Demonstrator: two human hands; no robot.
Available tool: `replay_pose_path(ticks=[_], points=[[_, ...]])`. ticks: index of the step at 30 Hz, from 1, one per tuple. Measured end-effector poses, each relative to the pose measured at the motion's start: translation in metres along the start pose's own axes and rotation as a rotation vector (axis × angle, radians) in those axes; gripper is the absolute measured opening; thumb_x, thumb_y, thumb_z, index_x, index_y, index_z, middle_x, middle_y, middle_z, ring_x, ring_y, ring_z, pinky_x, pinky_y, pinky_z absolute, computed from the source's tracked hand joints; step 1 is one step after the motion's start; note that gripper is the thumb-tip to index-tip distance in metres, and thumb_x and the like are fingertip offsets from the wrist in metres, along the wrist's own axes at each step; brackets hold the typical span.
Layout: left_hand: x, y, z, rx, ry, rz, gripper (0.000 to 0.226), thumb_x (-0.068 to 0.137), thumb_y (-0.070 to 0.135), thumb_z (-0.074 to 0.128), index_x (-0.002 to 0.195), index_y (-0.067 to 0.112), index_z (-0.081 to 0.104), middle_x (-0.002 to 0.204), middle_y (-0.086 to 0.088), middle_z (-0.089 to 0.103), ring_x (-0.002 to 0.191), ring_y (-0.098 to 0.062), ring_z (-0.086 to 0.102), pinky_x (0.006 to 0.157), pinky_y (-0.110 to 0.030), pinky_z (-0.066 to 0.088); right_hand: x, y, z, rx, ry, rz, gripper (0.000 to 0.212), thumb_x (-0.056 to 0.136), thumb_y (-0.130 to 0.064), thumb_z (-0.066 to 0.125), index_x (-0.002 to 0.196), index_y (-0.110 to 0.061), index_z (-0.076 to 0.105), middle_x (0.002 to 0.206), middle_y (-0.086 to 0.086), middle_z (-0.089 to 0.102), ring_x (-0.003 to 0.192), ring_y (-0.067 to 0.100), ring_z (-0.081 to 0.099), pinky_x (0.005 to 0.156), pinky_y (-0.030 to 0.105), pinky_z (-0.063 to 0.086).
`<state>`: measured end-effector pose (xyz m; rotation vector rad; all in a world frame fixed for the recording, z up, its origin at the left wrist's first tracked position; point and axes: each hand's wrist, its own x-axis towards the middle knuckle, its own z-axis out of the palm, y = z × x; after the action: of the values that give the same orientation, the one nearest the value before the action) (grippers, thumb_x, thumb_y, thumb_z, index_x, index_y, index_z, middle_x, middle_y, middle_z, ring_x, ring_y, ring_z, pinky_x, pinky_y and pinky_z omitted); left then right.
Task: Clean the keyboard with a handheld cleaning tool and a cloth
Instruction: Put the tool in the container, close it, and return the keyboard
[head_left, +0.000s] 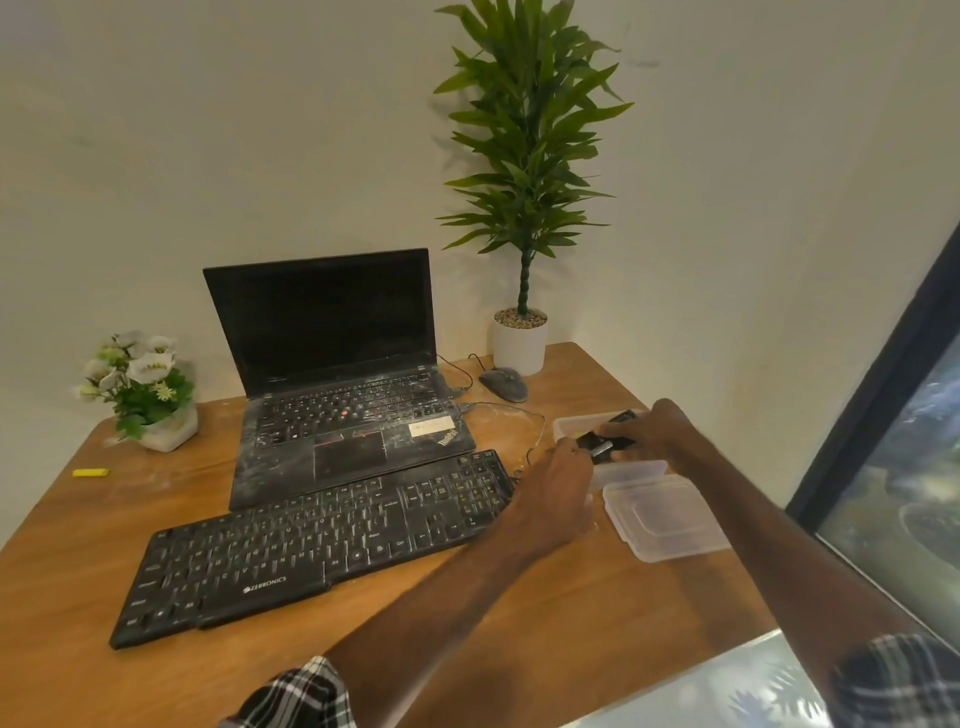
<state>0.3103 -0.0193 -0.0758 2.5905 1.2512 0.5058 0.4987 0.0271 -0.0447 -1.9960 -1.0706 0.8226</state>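
Black keyboard (322, 540) is lying flat and slightly askew on the wooden table (78, 571), its long edge running along the front of an open, dust-streaked laptop (332, 364) with a dark screen. Neither hand is touching the keyboard.

The handheld cleaning tool (605, 444), a small black device with a silver band, is being held just beyond the keyboard's right end, above an open clear plastic container (571, 423). The right hand (649, 431) is gripping it from above, fingers curled round its body. The left hand (556, 493) is reaching in from below, its fingers meeting the tool's near end. They are turned away from the viewer, so whether they are pinching it cannot be told.

The container's clear lid (670, 519) is lying just beside it, nearer the person. A grey mouse (504, 383) is sitting behind the container, close to a tall potted plant (524, 156) in the corner. At the far left, a small flower arrangement (140, 384) is standing by the wall, with a yellow object (91, 472) lying in front of it. Plaid sleeves (306, 696) are showing at the bottom.
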Motion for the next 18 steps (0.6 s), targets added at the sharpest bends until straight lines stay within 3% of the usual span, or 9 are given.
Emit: replay_pose_path(ticks=[3, 6, 9, 14, 18], points=[[0.000, 0.001, 0.000, 0.021, 0.000, 0.013, 0.029, 0.096, 0.003, 0.062, 0.125, 0.000, 0.059, 0.129, -0.020, 0.056, 0.118, -0.034, 0.055, 0.094, -0.044, 0.048, 0.003, 0.002, 0.008, 0.013, 0.026, 0.011, 0.040, 0.069, -0.021, 0.094, 0.080, -0.003, 0.059, 0.080, 0.008, 0.063, 0.066, 0.016, 0.063, 0.050, 0.021, 0.047], [-0.001, 0.000, -0.001, 0.034, 0.005, 0.030, 0.030, 0.094, -0.001, 0.061, 0.124, -0.001, 0.060, 0.126, -0.021, 0.059, 0.115, -0.035, 0.057, 0.092, -0.044, 0.049, 0.008, 0.007, 0.012, 0.012, 0.015, 0.006, 0.035, 0.073, -0.015, 0.091, 0.092, 0.000, 0.066, 0.085, 0.010, 0.067, 0.065, 0.012, 0.062, 0.043, 0.016, 0.045], [-0.002, 0.000, -0.001, 0.049, 0.008, 0.035, 0.033, 0.092, -0.005, 0.061, 0.124, -0.001, 0.060, 0.125, -0.020, 0.060, 0.114, -0.034, 0.059, 0.089, -0.043, 0.051, 0.012, 0.009, 0.013, 0.129, -0.086, -0.003, 0.036, 0.082, -0.001, 0.081, 0.112, 0.007, 0.065, 0.108, 0.022, 0.070, 0.080, 0.025, 0.070, 0.054, 0.023, 0.058], [-0.002, -0.002, 0.000, 0.075, -0.005, 0.036, 0.036, 0.090, -0.007, 0.062, 0.125, -0.001, 0.060, 0.124, -0.020, 0.060, 0.113, -0.035, 0.060, 0.087, -0.045, 0.055, 0.015, 0.010, 0.013, 0.097, 0.029, -0.052, 0.039, 0.069, -0.018, 0.094, 0.096, 0.002, 0.074, 0.096, 0.016, 0.075, 0.086, 0.028, 0.074, 0.079, 0.041, 0.063], [-0.005, 0.000, -0.005, 0.089, -0.023, 0.041, 0.041, 0.087, -0.007, 0.068, 0.126, 0.000, 0.057, 0.124, -0.019, 0.060, 0.112, -0.035, 0.061, 0.082, -0.044, 0.053, 0.016, 0.005, 0.016, 0.196, -0.084, -0.007, 0.035, 0.085, -0.004, 0.077, 0.115, 0.009, 0.064, 0.115, 0.023, 0.069, 0.086, 0.027, 0.070, 0.061, 0.027, 0.060]])
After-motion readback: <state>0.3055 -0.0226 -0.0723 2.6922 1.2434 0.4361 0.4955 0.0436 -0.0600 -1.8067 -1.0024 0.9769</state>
